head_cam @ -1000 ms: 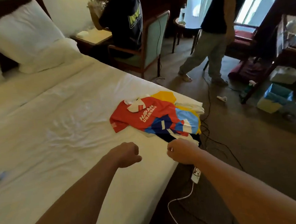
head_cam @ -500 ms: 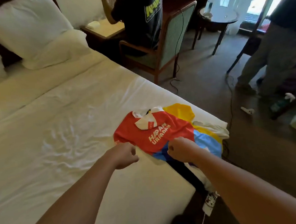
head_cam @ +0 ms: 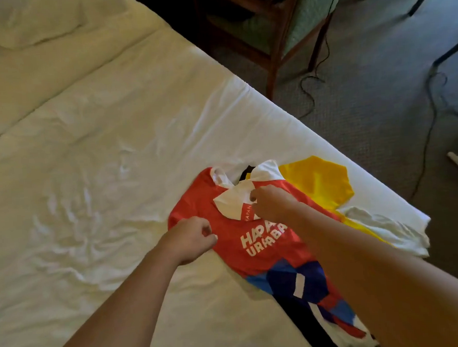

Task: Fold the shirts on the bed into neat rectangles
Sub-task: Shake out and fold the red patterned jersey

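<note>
Having reached forward from the near bed [head_cam: 114, 159] edge onto the red jersey [head_cam: 254, 252] atop the pile at the bed's right side, left hand [head_cam: 191, 238] pinching its left shoulder, right hand [head_cam: 271, 205] gripping the white collar [head_cam: 232, 202], folding apparently just starting.

bed [head_cam: 113, 143]: white sheet, wrinkled | pillow [head_cam: 33, 21]: at far end | red shirt [head_cam: 197, 202]: flat near right edge, atop pile | yellow shirt [head_cam: 319, 181]: beside it | white garment [head_cam: 381, 228]: bunched at edge
</note>
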{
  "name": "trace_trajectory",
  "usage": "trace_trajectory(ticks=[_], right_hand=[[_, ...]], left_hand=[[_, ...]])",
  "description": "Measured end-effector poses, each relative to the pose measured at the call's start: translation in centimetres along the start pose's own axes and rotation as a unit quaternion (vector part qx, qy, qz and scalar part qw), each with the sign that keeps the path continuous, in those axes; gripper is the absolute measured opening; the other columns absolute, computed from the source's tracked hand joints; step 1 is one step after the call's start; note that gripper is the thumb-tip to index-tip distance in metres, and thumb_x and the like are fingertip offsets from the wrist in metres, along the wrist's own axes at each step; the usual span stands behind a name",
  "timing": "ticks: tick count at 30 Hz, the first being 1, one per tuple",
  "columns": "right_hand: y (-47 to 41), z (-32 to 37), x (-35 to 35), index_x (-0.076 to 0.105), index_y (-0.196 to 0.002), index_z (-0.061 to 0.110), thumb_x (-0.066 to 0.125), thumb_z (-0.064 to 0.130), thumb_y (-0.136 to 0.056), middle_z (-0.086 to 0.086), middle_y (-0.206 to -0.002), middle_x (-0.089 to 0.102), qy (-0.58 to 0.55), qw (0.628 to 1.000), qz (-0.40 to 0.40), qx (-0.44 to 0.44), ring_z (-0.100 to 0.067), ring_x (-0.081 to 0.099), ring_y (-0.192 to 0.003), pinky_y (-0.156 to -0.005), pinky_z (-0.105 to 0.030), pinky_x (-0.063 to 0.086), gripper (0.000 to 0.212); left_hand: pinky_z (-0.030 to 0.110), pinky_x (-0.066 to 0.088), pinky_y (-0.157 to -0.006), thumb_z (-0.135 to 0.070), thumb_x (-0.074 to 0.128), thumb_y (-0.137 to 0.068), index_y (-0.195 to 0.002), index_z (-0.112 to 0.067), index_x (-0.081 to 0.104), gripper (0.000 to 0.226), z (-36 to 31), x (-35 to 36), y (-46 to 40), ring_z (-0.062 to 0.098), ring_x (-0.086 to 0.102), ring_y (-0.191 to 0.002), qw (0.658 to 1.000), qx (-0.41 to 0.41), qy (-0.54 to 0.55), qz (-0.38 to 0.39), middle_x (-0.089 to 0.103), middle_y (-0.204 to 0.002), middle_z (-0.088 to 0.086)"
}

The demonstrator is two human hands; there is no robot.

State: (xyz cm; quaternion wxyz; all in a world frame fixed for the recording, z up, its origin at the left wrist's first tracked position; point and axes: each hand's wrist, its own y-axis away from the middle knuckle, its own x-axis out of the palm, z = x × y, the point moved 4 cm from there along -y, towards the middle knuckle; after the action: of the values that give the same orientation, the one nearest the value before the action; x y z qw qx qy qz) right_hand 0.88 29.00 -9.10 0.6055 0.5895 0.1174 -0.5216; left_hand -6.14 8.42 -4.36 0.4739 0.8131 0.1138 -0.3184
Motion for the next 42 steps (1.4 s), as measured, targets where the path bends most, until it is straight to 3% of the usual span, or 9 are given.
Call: trace_trajectory(ticks=[6,13,19,21,25,29,34,38,42], right_hand=[[-7.5,-1.3,3.2,0.044,-0.144,0.016,0.055,0.007,-0.094,-0.007,-0.137,0.055,0.011,0.999,-0.012,-0.036,-0.026,0.066,-0.101,-0.07,-0.035,0.059,0.052],[-7.2,-2.4,2.2,0.062,-0.111,0.014,0.057,0.018,-0.093,-0.006,-0.107,0.065,0.112,0.993,-0.015,-0.011,-0.028,0.066,-0.101,-0.063,-0.034,0.046,0.02],[-2.7,1.8,-4.1,0.062,-0.107,0.022,0.061,0.031,-0.085,-0.001,-0.11,0.064,0.146,0.983,-0.069,-0.091,-0.025,0.054,-0.112,-0.086,-0.038,0.042,0.024],[-0.1,4.5,-6.1,0.058,-0.089,0.024,0.063,0.031,-0.083,-0.001,-0.092,0.065,0.084,0.988,-0.07,-0.109,-0.027,0.06,-0.093,-0.071,-0.033,0.041,0.011],[6.5,11.1,-7.5,0.046,-0.066,0.026,0.063,0.019,-0.083,0.006,-0.073,0.055,-0.082,0.985,-0.024,-0.15,-0.025,0.059,-0.075,-0.057,-0.028,0.041,0.024],[14.5,18.6,-7.7,0.064,-0.081,0.02,0.066,0.022,-0.079,-0.004,-0.083,0.07,-0.105,0.969,0.063,-0.212,-0.027,0.07,-0.082,-0.075,-0.043,0.058,0.004],[25.0,27.5,-9.1,0.067,-0.089,0.016,0.066,0.016,-0.084,-0.002,-0.079,0.067,-0.071,0.957,0.102,-0.264,-0.021,0.067,-0.072,-0.071,-0.037,0.058,0.005],[31.5,32.6,-9.6,0.065,-0.079,0.018,0.065,0.007,-0.081,-0.005,-0.079,0.066,-0.089,0.955,0.044,-0.28,-0.023,0.066,-0.071,-0.075,-0.047,0.06,0.012],[34.8,35.0,-8.4,0.063,-0.083,0.018,0.07,0.005,-0.081,-0.006,-0.085,0.066,-0.109,0.958,0.025,-0.263,-0.023,0.066,-0.075,-0.077,-0.046,0.06,0.015]], left_hand=[[0.039,0.056,-0.08,-0.045,0.064,-0.09,-0.085,-0.029,0.065,0.017,2.8,3.1,-4.2,0.017,0.065,-0.086,0.999,-0.039,0.021,0.018,0.069,-0.089,-0.007],[0.035,0.052,-0.077,-0.04,0.063,-0.091,-0.087,-0.026,0.064,0.015,5.4,4.5,-2.1,0.021,0.063,-0.089,0.995,-0.084,0.016,0.041,0.065,-0.091,-0.004],[0.033,0.049,-0.074,-0.039,0.065,-0.091,-0.082,-0.028,0.063,0.014,4.6,1.1,2.7,0.022,0.063,-0.085,0.995,-0.087,0.047,-0.019,0.067,-0.094,0.0],[0.035,0.051,-0.076,-0.038,0.065,-0.091,-0.079,-0.03,0.062,0.015,4.0,-0.2,5.1,0.023,0.064,-0.087,0.993,-0.085,0.074,-0.044,0.069,-0.094,0.001],[0.036,0.052,-0.081,-0.032,0.065,-0.093,-0.092,-0.028,0.066,0.004,3.3,-2.0,10.9,0.027,0.065,-0.099,0.988,-0.063,0.095,-0.102,0.071,-0.108,0.004],[0.031,0.047,-0.081,-0.028,0.074,-0.091,-0.128,-0.02,0.062,0.04,4.4,-3.3,18.2,0.021,0.062,-0.097,0.971,-0.05,0.157,-0.171,0.069,-0.112,0.006],[0.024,0.046,-0.077,-0.008,0.081,-0.083,-0.15,-0.024,0.045,0.077,7.0,-4.7,27.8,0.017,0.056,-0.101,0.951,0.018,0.257,-0.174,0.053,-0.135,0.008],[0.015,0.051,-0.08,-0.005,0.075,-0.087,-0.119,-0.008,0.071,0.033,9.0,-4.0,34.5,0.002,0.068,-0.096,0.947,0.084,0.288,-0.114,0.072,-0.113,0.003],[0.028,0.051,-0.073,-0.017,0.073,-0.087,-0.099,0.0,0.07,0.021,12.8,-3.8,39.8,0.018,0.068,-0.083,0.92,0.061,0.342,-0.181,0.073,-0.092,0.005]])
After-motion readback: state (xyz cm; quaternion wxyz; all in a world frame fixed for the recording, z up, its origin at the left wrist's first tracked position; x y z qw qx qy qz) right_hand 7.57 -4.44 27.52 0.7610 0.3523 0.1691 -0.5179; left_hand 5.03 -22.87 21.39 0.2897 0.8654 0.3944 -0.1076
